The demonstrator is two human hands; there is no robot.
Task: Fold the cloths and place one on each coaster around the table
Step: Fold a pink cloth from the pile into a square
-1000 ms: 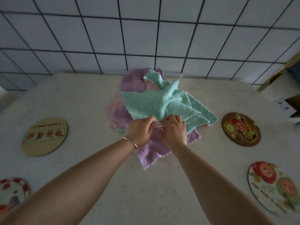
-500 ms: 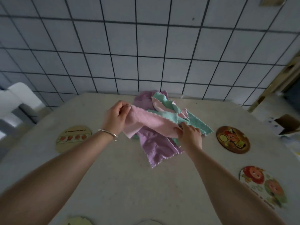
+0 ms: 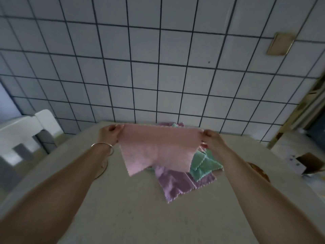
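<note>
Soft, perhaps fleecy pink cloth [image 3: 158,148], corners pinched between left hand [image 3: 108,136] and right hand [image 3: 212,139].

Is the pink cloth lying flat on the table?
No, both hands, left hand and right hand, hold the pink cloth up by its top corners.

pink cloth [image 3: 158,148] stretched flat in the air
purple cloth [image 3: 173,182] and green cloth [image 3: 204,166] lie heaped beneath on the table [image 3: 140,217].
</note>
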